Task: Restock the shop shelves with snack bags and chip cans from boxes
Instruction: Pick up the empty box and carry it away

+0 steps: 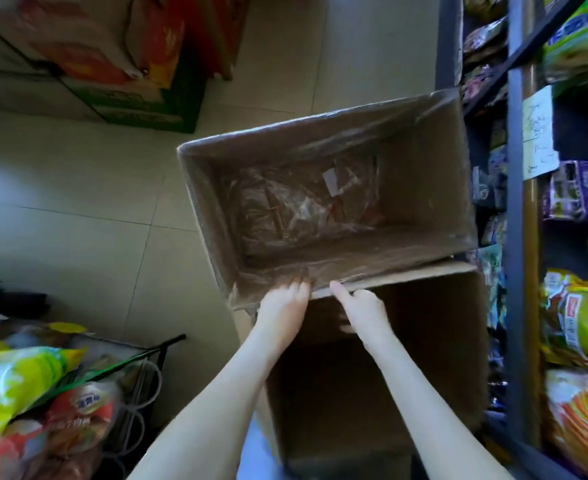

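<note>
Two boxes, lined box [424, 174] and plain box [431, 327]; left grip [282, 301], right grip [363, 306] pinching lined rim.

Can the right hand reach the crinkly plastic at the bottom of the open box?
Probably yes. The open box has nothing over its top, and the crinkly plastic lies uncovered at the bottom. The right hand grips the near rim, so it would need to let go first.

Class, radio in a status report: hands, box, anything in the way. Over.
Left hand, right hand both gripping upper box near rim. Only plastic liner visible inside. Lower box underneath, shelf close right.
</note>
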Action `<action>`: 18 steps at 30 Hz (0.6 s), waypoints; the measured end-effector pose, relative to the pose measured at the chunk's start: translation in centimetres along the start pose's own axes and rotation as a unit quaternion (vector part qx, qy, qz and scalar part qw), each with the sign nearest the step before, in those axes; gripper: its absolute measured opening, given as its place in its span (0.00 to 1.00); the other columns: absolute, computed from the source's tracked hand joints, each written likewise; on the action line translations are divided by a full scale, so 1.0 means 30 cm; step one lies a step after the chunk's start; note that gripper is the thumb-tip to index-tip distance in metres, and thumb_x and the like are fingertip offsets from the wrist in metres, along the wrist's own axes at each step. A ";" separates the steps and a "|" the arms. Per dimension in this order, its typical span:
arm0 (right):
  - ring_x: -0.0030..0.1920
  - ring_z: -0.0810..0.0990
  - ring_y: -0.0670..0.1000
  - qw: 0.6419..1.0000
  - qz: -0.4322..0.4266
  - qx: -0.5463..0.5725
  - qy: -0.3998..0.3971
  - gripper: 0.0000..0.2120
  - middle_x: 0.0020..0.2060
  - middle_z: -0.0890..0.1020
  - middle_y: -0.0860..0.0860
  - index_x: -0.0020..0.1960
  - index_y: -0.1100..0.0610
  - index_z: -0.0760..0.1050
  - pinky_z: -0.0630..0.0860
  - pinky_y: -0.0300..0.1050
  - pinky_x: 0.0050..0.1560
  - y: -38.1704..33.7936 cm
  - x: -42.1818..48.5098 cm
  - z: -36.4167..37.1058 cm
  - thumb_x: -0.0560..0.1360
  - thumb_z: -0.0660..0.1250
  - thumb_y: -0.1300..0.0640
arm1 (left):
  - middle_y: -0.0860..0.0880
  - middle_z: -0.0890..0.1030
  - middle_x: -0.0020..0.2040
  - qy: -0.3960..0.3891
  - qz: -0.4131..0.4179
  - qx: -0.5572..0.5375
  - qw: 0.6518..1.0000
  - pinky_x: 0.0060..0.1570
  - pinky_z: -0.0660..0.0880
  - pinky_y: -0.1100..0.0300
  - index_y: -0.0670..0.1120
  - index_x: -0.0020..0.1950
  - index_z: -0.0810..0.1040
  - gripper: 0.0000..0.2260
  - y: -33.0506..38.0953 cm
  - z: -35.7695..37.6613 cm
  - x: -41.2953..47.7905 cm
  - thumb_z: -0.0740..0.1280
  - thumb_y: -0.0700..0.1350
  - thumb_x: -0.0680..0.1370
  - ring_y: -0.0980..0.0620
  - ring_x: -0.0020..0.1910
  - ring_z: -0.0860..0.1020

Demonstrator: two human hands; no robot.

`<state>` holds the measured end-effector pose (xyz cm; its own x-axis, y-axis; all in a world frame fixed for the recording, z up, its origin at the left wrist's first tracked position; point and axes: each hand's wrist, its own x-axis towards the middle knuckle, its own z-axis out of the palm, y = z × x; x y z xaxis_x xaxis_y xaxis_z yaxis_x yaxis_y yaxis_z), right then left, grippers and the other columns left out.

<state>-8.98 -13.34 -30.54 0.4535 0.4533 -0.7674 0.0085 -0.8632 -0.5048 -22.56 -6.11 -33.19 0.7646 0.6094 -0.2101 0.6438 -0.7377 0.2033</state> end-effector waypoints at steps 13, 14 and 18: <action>0.26 0.78 0.57 0.777 -0.379 -0.498 0.064 0.09 0.26 0.77 0.54 0.35 0.61 0.77 0.76 0.47 0.28 -0.629 0.509 -0.098 0.59 0.61 0.69 | 0.48 0.84 0.36 -0.033 0.059 -0.019 0.998 0.34 0.79 0.62 0.42 0.44 0.85 0.25 -0.375 -0.260 0.641 0.80 0.35 0.48 0.51 0.33 0.83; 0.25 0.77 0.57 0.763 -0.389 -0.513 0.064 0.09 0.25 0.77 0.54 0.34 0.61 0.76 0.75 0.46 0.27 -0.679 0.544 -0.105 0.57 0.63 0.70 | 0.48 0.83 0.35 -0.031 0.054 -0.021 0.998 0.34 0.79 0.63 0.43 0.43 0.85 0.26 -0.400 -0.276 0.687 0.80 0.35 0.46 0.51 0.32 0.83; 0.25 0.77 0.57 0.732 -0.418 -0.534 0.066 0.12 0.26 0.77 0.54 0.35 0.61 0.75 0.76 0.47 0.26 -0.863 0.714 -0.146 0.54 0.69 0.72 | 0.48 0.84 0.36 -0.003 0.039 -0.011 0.999 0.33 0.78 0.64 0.43 0.43 0.85 0.27 -0.493 -0.335 0.884 0.79 0.34 0.44 0.51 0.33 0.83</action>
<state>4.42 17.76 -32.18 -0.0263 0.9576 -0.2869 0.9920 -0.0105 -0.1258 -11.50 23.88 -32.17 0.8119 0.5487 -0.1994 0.5833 -0.7762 0.2393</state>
